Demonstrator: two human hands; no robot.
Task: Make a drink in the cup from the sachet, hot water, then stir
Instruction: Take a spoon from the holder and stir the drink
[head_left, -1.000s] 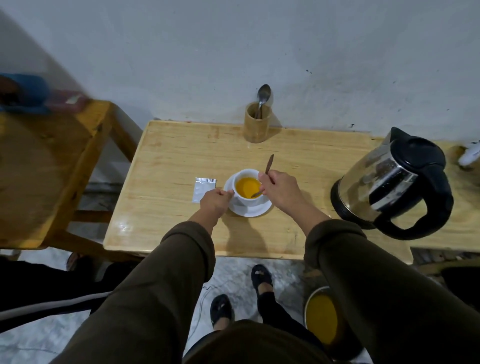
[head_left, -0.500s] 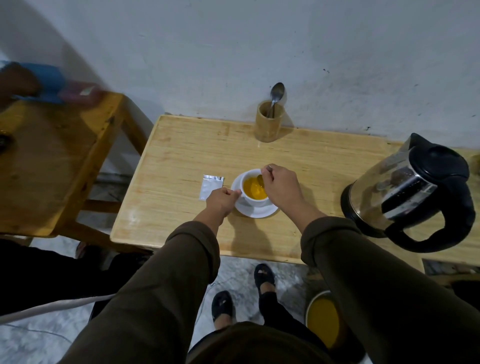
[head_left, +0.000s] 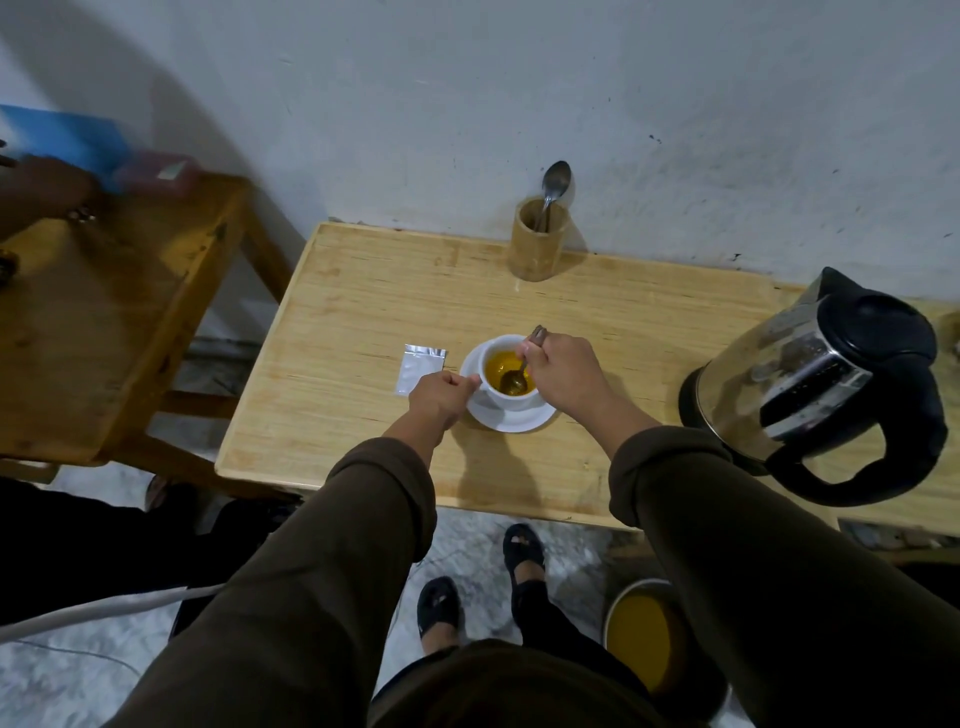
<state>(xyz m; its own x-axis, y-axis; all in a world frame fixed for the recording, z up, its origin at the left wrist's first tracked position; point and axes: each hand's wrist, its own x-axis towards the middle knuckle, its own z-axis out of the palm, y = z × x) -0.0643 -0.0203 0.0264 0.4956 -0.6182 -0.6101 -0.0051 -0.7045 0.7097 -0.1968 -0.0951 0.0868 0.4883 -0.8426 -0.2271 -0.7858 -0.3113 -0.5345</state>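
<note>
My right hand (head_left: 563, 376) has its grip closed on the handle of a metal spoon (head_left: 515, 380); the handle end sticks out above my knuckles and the bowl sits in the orange-yellow drink (head_left: 501, 370). The drink fills a white cup (head_left: 511, 395), which stands upright on a white saucer (head_left: 519, 418) near the middle of the pale wooden surface (head_left: 363, 332).

My left hand (head_left: 441, 397) is at the cup's left side with its grip pinched together at the cup's handle; the handle itself is hidden under my fingers, so I cannot tell how much of it is enclosed.

The silver sachet (head_left: 421, 369) lies flat on the surface just left of the saucer, with my left hand overlapping its lower right corner in view; whether they touch I cannot tell.

At the back edge, against the wall, a cylindrical wooden holder (head_left: 537, 244) stands upright with a second spoon (head_left: 553, 184) in it, bowl end up. An electric kettle (head_left: 826, 387) with steel body and black lid and handle stands at the right of the surface, well apart from the cup.
</note>
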